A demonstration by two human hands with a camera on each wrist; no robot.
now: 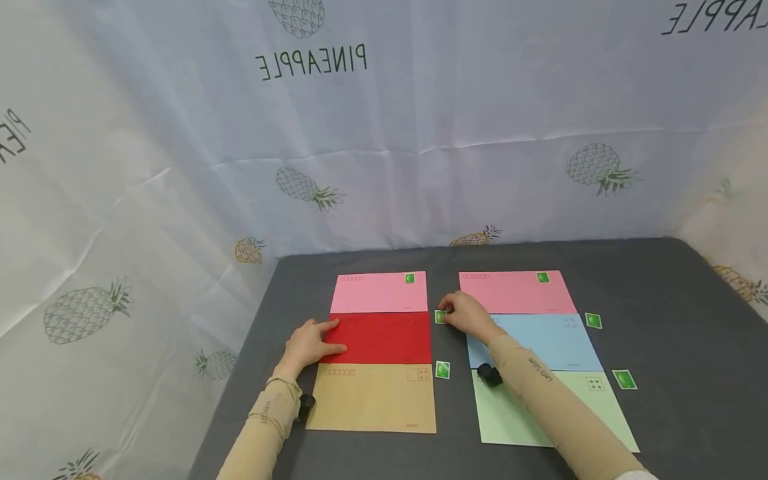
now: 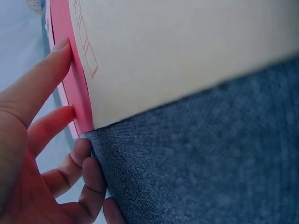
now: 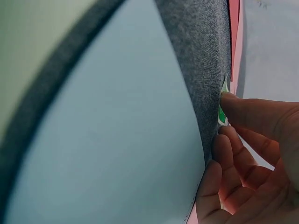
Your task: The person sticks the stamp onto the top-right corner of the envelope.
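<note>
My left hand (image 1: 305,347) rests at the left edge of the red envelope (image 1: 384,338), thumb and index finger spread across it. In the left wrist view, its thumb (image 2: 51,70) touches the red paper beside the tan envelope (image 2: 177,46). With thumb and fingers, my right hand (image 1: 470,315) pinches a small green stamp (image 1: 441,317) just right of the red envelope. The right wrist view shows the stamp (image 3: 222,112) tilted off the dark cloth, partly covered by the thumb. Under the right forearm lies the blue envelope (image 1: 540,343).
Pink envelopes (image 1: 375,297) (image 1: 510,293) at the back each bear a green stamp. The tan envelope (image 1: 372,400) and a pale green envelope (image 1: 516,420) lie in front. Loose stamps (image 1: 443,370) (image 1: 593,321) (image 1: 625,379) lie on the dark tabletop (image 1: 678,300). A pineapple-print curtain (image 1: 384,133) hangs behind.
</note>
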